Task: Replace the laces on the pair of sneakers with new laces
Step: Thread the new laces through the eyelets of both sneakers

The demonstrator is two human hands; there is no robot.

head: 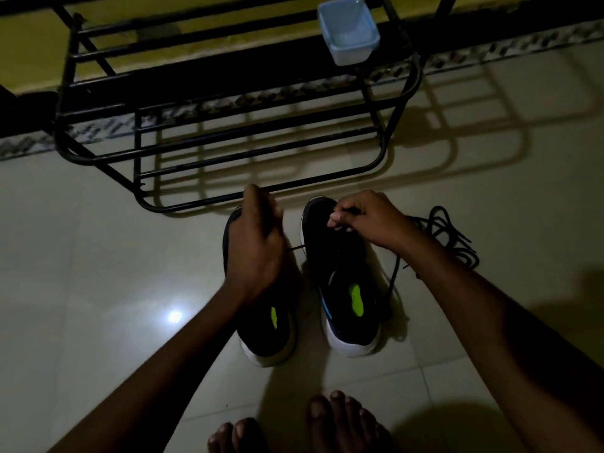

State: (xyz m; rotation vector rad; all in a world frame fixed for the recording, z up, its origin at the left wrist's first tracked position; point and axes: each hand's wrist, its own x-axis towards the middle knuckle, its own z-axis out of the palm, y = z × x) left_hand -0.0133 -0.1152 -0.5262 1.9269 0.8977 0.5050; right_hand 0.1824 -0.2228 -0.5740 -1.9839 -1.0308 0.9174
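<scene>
On dim floor tiles (98,256), rack (137,152) at 12 o'clock, left hand (258,243) and right hand (366,220) both curled, pinching the lace (299,247) of the right sneaker (343,256).

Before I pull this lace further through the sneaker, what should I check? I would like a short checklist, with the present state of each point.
1. Right hand pinches the lace above the toe end of the right sneaker: ok.
2. Left hand holds the other strand, which runs across to it: ok.
3. Both sneakers, the left sneaker included, stand upright side by side on the floor: ok.
4. Loose laces lie apart, on the floor right of the right sneaker: ok.
5. Which eyelets are already threaded: cannot tell, too dark.
6. Lace free of twists: cannot tell.
</scene>
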